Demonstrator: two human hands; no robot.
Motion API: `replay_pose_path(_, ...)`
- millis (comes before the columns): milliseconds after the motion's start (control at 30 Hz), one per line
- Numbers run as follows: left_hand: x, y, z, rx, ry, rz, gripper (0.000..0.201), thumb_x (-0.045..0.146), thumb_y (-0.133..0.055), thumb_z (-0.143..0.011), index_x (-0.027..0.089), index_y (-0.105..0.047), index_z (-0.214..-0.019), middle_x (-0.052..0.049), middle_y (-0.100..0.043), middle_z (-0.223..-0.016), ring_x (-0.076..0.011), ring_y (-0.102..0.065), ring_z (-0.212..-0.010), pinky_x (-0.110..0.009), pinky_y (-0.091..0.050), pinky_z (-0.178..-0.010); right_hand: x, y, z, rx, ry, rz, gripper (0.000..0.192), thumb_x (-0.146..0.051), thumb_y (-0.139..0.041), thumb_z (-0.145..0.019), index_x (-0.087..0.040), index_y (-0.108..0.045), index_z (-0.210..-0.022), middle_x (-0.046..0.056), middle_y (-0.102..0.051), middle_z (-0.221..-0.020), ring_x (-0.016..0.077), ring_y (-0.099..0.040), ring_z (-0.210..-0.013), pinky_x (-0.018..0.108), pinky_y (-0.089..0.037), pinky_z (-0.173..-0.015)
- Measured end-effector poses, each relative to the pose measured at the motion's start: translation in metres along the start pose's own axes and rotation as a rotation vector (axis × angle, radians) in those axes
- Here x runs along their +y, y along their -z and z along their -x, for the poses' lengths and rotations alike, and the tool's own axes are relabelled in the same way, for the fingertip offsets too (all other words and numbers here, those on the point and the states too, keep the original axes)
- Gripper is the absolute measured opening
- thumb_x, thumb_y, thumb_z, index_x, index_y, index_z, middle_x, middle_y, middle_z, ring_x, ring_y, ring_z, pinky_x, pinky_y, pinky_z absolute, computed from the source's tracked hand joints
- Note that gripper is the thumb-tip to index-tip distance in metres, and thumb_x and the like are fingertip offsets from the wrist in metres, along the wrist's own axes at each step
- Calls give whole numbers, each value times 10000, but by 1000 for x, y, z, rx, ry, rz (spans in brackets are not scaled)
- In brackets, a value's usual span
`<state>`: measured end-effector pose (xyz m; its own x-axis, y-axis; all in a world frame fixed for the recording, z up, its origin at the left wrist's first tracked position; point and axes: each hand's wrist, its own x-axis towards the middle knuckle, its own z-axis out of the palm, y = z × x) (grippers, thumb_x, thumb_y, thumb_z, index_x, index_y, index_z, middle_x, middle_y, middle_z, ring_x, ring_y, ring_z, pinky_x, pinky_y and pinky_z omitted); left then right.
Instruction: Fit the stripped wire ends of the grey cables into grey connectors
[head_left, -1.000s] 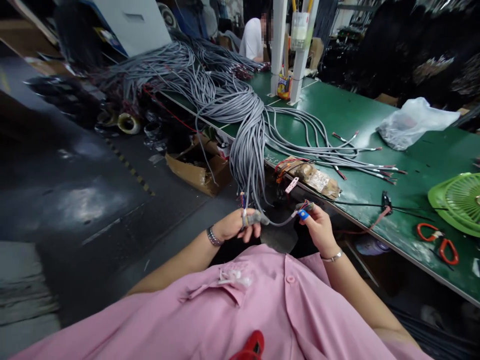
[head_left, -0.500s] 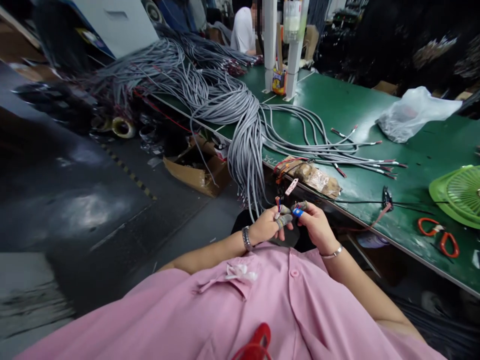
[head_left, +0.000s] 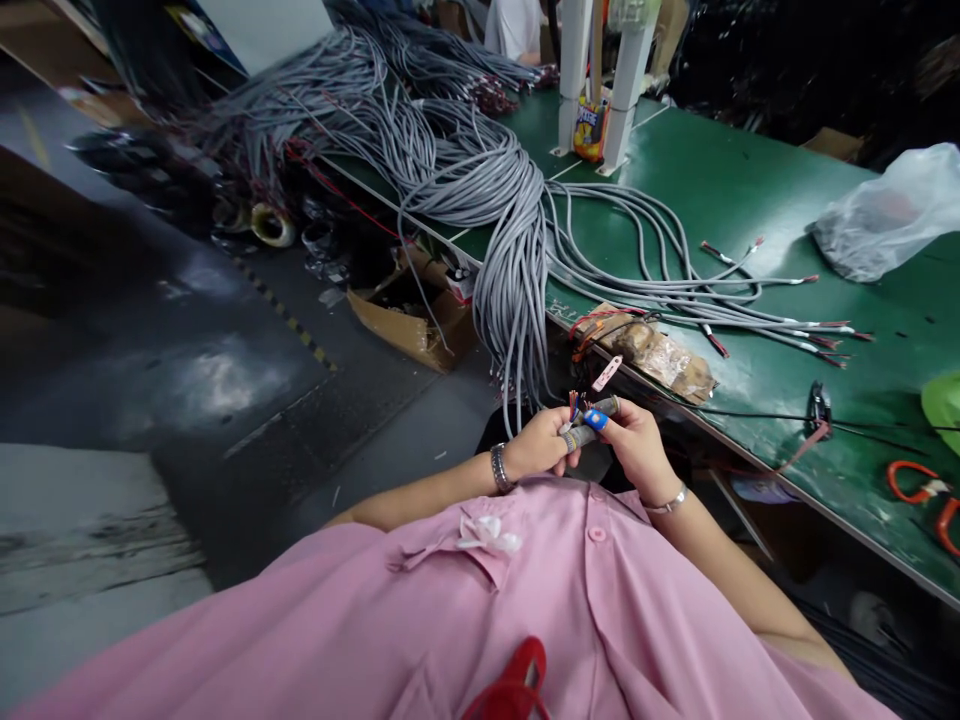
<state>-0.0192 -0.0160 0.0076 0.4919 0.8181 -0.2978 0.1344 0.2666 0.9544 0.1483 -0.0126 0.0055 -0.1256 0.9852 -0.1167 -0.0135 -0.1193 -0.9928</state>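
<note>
Head view: both hands pinch one grey cable end, close to the chest.
Left hand (head_left: 536,442) & right hand (head_left: 637,445) meet just off the tabletop (head_left: 750,200) edge; taped fingers (head_left: 583,433) pressed together on the cable end (head_left: 592,410), coloured wires (head_left: 574,402) fanned above, likely held near for a clear look. Cable bundle (head_left: 510,290) hangs over the edge within reach. Loose cables (head_left: 675,290), brown packet (head_left: 660,352), plastic bag (head_left: 885,215), red scissors (head_left: 926,490) lie further right.

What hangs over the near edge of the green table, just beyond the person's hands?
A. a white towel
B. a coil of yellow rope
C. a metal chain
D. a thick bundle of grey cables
D: the bundle of grey cables spills off the green table beyond both hands.
</note>
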Motion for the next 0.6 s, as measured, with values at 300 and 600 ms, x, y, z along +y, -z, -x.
replay_pose_path(300,-1,1,-5,196,-76,184,390,502,-599,-806,128,-584,-694,-11,-590,-507,-59,-468,-348,-176,-284,-347,3,-4,0,113,-7,-59,218,-389,-740,-719,-194,-651,-756,-18,-589,-661,108,-470,-577,234,-399,-528)
replay_pose_path(600,-3,-3,-8,285,-6,407,387,512,-645,-753,132,-576,-725,-23,-638,-580,-72,-490,-339,-188,-241,-304,9,-5,6,119,13,-74,189,-366,-735,-733,-197,-657,-767,-13,-601,-692,115,-504,-624,240,-415,-575)
